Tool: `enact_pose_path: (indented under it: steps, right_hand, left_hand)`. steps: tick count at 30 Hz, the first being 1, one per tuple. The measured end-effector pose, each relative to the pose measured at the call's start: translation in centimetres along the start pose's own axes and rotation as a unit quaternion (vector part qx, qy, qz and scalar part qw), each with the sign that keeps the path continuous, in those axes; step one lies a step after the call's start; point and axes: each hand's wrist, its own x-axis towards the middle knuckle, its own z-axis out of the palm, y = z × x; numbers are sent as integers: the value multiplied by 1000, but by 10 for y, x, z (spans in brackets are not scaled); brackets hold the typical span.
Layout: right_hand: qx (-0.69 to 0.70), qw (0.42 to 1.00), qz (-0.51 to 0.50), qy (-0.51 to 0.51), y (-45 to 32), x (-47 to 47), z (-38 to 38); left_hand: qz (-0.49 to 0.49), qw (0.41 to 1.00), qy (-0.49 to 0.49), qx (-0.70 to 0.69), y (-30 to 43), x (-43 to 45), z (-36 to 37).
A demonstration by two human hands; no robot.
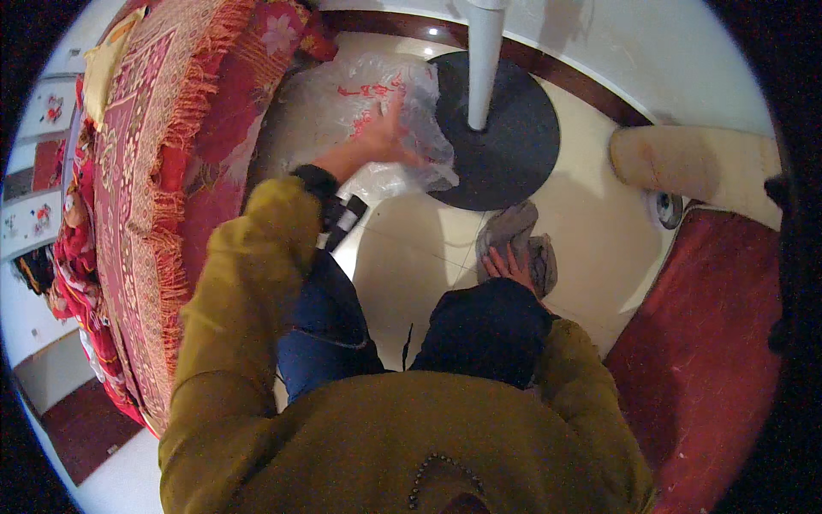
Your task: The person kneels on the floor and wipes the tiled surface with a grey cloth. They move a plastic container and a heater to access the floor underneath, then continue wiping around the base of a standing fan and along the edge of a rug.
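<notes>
Below me, my left hand (382, 138) reaches out with spread fingers over a clear plastic bag (401, 177) with red print, which lies crumpled on the tiled floor beside the bed. Whether the palm touches the bag cannot be told. By my right knee, my right hand (512, 265) rests with its fingers apart on a grey-brown cloth (507, 228), bunched up on the tiles. Part of that hand is hidden behind the knee. A small dark and white item (347, 221) shows by my left wrist; its kind is unclear.
A round black base (520, 148) with a white pole (486, 70) stands by the wall, partly under the bag's edge. The bed with a fringed red cover (138, 173) runs along the left. At right are a beige cylindrical object (681, 157) and a red mat (700, 321).
</notes>
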Motion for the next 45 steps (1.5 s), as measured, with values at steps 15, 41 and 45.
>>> enact_pose_path:
  steps: [15, 41, 45]
  right_hand:
    - [56, 995, 42, -73, -3, -6, -1]
    - [-16, 1000, 16, 9, -5, 0, 5]
    - [53, 998, 34, -20, -8, -2, 8]
  left_hand:
    - [33, 829, -389, -400, 86, -68, 80]
    - [-65, 876, 360, -315, -193, -465, -642]
    - [-471, 735, 370, -319, -211, -481, -553]
